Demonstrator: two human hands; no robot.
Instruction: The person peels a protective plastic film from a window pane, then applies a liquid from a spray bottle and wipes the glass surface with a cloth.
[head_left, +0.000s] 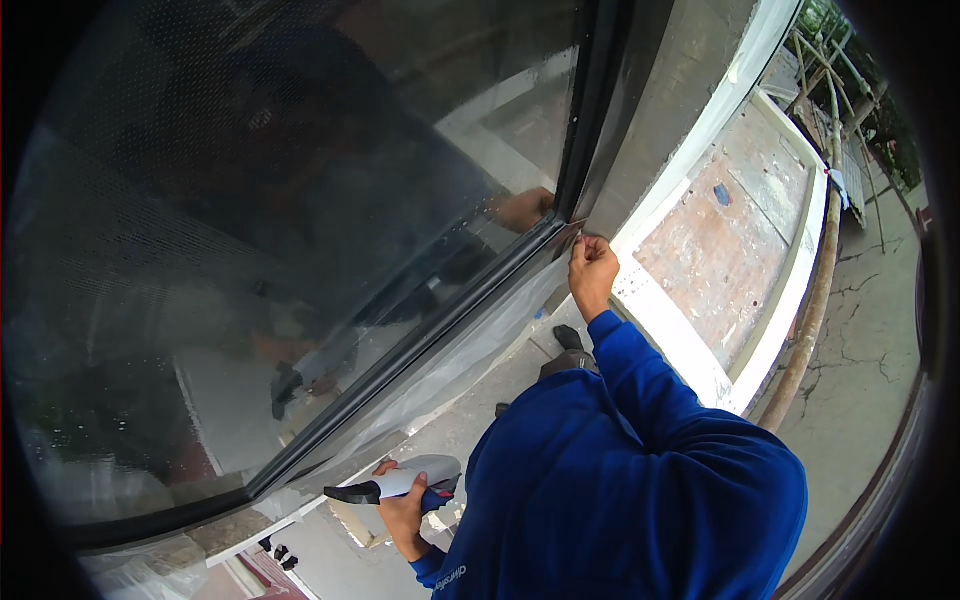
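My left hand [403, 512], low in the view, is wrapped round a white-and-grey hand-held tool [398, 484]. The tool has a black tapered end pointing left and a dark part with red and blue near the palm; its exact kind is unclear. My right hand [595, 268] is raised to the lower corner of a large dark window [300, 250]. Its thumb and fingers are pinched together against the black window frame [410, 345]. Whatever lies between those fingertips is too small to make out. Both hands reappear as reflections in the glass.
Right of the window runs a grey wall edge with a white-rimmed ledge [735, 385], its speckled floor holding a small blue piece [721, 194]. Wooden poles [815, 300] stand beyond it. Clear plastic sheeting [440, 370] hangs below the frame. A dark shoe [567, 337] shows beneath my right arm.
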